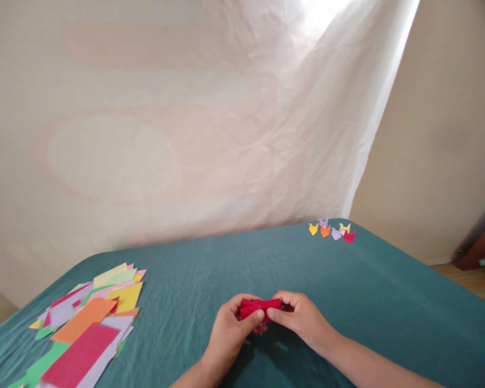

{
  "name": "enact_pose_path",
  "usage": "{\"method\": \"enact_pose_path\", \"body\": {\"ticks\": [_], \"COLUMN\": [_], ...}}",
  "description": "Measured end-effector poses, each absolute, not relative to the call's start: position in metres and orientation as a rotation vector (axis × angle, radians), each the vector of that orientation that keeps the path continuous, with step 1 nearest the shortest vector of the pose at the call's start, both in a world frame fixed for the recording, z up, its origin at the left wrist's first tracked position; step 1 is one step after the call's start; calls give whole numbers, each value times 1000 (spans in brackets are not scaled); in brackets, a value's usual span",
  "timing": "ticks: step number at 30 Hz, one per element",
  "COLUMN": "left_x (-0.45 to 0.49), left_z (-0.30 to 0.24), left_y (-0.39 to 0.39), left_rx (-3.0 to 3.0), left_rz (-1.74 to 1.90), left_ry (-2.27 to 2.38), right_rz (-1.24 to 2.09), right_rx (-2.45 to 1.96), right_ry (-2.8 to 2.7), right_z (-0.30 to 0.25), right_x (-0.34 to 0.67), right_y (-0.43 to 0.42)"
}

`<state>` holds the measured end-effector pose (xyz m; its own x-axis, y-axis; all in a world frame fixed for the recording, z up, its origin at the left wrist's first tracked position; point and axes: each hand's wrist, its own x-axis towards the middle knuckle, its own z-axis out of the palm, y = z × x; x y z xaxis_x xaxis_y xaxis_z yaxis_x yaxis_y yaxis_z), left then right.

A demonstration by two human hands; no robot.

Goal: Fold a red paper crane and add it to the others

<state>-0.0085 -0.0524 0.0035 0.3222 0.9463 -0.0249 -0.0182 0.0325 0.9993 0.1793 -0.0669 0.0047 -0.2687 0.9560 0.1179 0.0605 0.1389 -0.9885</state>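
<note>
A small folded piece of red paper [269, 305] is held just above the front middle of the green-covered table [234, 269]. My left hand [236, 323] pinches its left part, thumb on the near face and fingers behind. On the right part, my right hand [301, 315] grips it the same way, its thumb close to the left thumb. Both hands are closed on the paper. The fingertips behind it are partly hidden, and so are some of its folds.
To the left lies a loose pile of coloured paper sheets [84, 350]. Several small folded paper birds, among them an orange bird [325, 231] and a red bird [349, 236], sit at the far right corner. A pale cloth [210, 151] hangs behind the table.
</note>
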Motion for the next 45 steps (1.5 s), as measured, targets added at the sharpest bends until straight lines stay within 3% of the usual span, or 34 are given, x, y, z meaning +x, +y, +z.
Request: {"method": "enact_pose_path", "body": {"ticks": [35,45], "left_x": [-10,-12], "left_z": [5,1], "left_y": [-55,-46], "left_rx": [1501,1363], "left_rz": [874,856], "left_ry": [1185,973], "right_rz": [1074,1076], "right_rx": [-1270,-1220], "right_ry": [-1523,-1495], "right_z": [5,0], "right_x": [178,182], "right_y": [-69,-65]}}
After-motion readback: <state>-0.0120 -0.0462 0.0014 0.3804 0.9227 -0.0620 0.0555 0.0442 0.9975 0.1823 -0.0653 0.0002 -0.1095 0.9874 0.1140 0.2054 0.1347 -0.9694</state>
